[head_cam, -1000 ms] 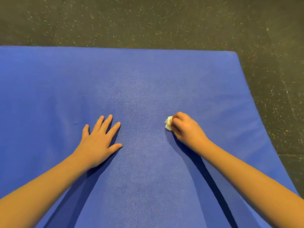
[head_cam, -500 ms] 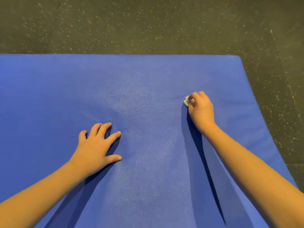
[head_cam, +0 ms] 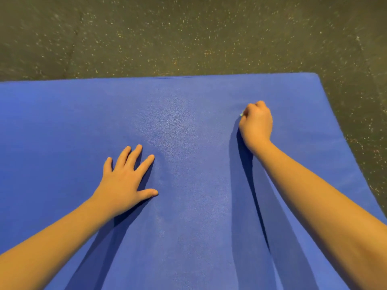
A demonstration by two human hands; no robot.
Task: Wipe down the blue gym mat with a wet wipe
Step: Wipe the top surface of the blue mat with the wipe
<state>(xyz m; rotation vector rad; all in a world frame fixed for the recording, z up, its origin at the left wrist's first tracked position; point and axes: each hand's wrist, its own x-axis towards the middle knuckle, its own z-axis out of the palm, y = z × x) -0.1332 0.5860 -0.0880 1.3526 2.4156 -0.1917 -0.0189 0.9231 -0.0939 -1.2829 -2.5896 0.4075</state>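
Note:
The blue gym mat [head_cam: 188,122] fills most of the head view, its far edge and far right corner visible. My right hand [head_cam: 256,123] lies far out on the mat's right part, fingers curled round a white wet wipe [head_cam: 241,114]; only a small sliver of the wipe shows at the hand's left side. My left hand [head_cam: 125,181] rests flat on the mat, nearer and to the left, with fingers spread and nothing in it.
Dark speckled rubber floor [head_cam: 188,34] lies beyond the mat's far edge and along its right side [head_cam: 364,122]. The mat's far right corner [head_cam: 316,75] is rounded.
My right hand has slid with the wipe away from me and to the right across the mat. My left hand has stayed flat in about the same spot.

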